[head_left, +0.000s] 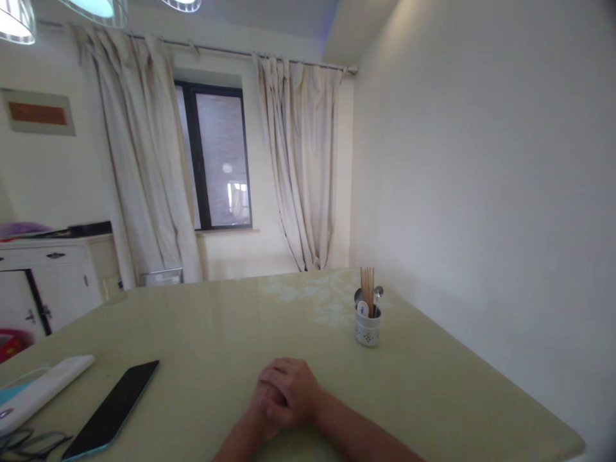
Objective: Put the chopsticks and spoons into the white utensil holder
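My hands are clasped together over the near middle of the pale green table (206, 346). My right hand (299, 388) lies on top, its fingers closed round my left hand (266, 396). The left hand is folded underneath, and its fingers are largely covered; no object shows in either hand. Nearest to them, beyond and to the right, stands a white perforated utensil holder (368, 331). It holds several wooden chopsticks (367, 285), metal spoons (378, 292) and a white spoon-like piece (362, 309).
At the left lie a dark-screened phone or tablet (115, 407), a long white device (45, 391) and eyeglasses (33, 444). A plain wall (481, 192) runs along the table's right side. A white cabinet (67, 273) stands at the back left, near a curtained window (224, 160).
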A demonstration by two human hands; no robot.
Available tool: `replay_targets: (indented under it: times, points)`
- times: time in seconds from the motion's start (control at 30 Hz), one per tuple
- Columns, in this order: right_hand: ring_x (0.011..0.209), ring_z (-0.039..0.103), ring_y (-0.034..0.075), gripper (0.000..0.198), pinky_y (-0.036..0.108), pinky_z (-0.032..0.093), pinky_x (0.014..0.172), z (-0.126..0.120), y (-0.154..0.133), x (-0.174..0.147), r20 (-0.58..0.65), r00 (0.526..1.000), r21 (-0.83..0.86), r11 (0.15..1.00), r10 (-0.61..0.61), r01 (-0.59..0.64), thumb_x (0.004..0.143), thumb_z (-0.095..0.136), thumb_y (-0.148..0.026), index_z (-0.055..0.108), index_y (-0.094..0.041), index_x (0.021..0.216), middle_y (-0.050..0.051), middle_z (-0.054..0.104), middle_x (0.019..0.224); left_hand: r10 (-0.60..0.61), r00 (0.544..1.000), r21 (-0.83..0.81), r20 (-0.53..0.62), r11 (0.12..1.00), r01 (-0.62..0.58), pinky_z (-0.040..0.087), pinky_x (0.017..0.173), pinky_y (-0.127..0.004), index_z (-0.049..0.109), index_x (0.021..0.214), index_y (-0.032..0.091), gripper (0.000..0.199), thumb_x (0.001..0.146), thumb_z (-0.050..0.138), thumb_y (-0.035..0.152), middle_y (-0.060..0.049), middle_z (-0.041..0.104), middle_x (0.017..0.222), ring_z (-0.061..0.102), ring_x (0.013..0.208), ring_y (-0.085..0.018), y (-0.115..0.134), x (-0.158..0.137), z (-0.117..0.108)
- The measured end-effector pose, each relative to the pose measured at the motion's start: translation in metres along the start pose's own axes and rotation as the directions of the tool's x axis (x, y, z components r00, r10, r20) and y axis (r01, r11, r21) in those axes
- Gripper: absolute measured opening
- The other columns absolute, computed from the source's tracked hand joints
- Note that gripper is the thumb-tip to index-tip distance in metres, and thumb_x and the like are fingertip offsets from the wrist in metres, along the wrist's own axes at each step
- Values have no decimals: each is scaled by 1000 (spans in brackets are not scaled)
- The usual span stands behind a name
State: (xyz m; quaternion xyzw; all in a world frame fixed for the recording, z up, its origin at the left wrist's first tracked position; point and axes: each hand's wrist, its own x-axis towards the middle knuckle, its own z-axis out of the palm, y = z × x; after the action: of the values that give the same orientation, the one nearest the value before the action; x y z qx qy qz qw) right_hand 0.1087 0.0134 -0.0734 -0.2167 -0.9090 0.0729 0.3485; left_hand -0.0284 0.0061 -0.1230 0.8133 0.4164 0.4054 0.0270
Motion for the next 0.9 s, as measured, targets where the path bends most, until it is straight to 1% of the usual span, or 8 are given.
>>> replay_targets:
  times: [0.17, 0.23, 0.33, 0.4, 0.5, 0.6, 0.73, 0.9]
  points:
    - [94, 76, 28, 46, 33, 57, 85, -8, 1, -4, 35, 987, 84, 984, 157, -159, 89, 56, -48, 73, -19, 121, 11, 82, 107, 129, 969, 91, 209, 984, -150, 63, 85, -41, 82, 106, 26, 31, 83, 60, 22, -10, 83, 100, 76, 94, -28, 22, 12, -20]
    - [92, 75, 27, 45, 33, 56, 84, -8, 1, -3, 35, 981, 78, 978, 190, -193, 86, 58, -46, 73, -19, 118, 11, 81, 105, 173, 957, 99, 231, 975, -200, 62, 86, -41, 82, 104, 26, 32, 82, 61, 20, -10, 83, 99, 76, 94, -28, 29, 17, -25]
    - [92, 74, 27, 43, 33, 56, 84, -7, 1, -1, 27, 979, 72, 977, 201, -203, 85, 58, -46, 73, -19, 115, 11, 80, 105, 175, 965, 85, 194, 977, -194, 62, 79, -37, 82, 96, 24, 28, 80, 61, 18, -10, 82, 92, 77, 88, -27, 30, 19, -25]
    - [92, 74, 27, 42, 33, 56, 83, -7, 1, 1, 33, 980, 67, 978, 194, -196, 86, 58, -45, 73, -19, 114, 11, 80, 105, 138, 977, 74, 164, 986, -152, 62, 77, -36, 82, 92, 23, 25, 80, 61, 18, -11, 82, 88, 76, 84, -26, 30, 19, -24]
    - [89, 73, 26, 39, 32, 55, 81, -7, 1, 2, 58, 978, 25, 980, 198, -200, 85, 60, -43, 73, -19, 112, 10, 79, 103, -4, 974, 127, 225, 992, -25, 62, 82, -35, 83, 94, 21, 25, 81, 62, 19, -12, 82, 93, 76, 89, -26, 33, 18, -23]
    - [87, 72, 25, 33, 31, 54, 79, -7, 1, 2, 63, 976, -24, 978, 210, -209, 85, 61, -40, 73, -18, 108, 10, 79, 100, -142, 942, 216, 305, 973, 77, 61, 87, -36, 84, 96, 20, 25, 83, 63, 20, -13, 83, 99, 76, 95, -26, 40, 21, -27]
    - [85, 69, 24, 28, 30, 52, 77, -9, -2, 1, 42, 976, -53, 976, 213, -211, 86, 60, -39, 70, -19, 103, 10, 77, 99, -229, 905, 271, 358, 953, 134, 59, 87, -34, 84, 94, 20, 22, 86, 64, 22, -12, 83, 100, 77, 96, -26, 47, 25, -37]
    - [83, 66, 22, 18, 30, 48, 77, -11, -7, 0, -4, 975, -115, 968, 223, -222, 87, 57, -34, 66, -20, 95, 8, 74, 93, -340, 853, 341, 395, 917, 208, 58, 82, -34, 83, 105, 20, 30, 94, 56, 26, -12, 84, 102, 78, 92, -27, 56, 30, -47]
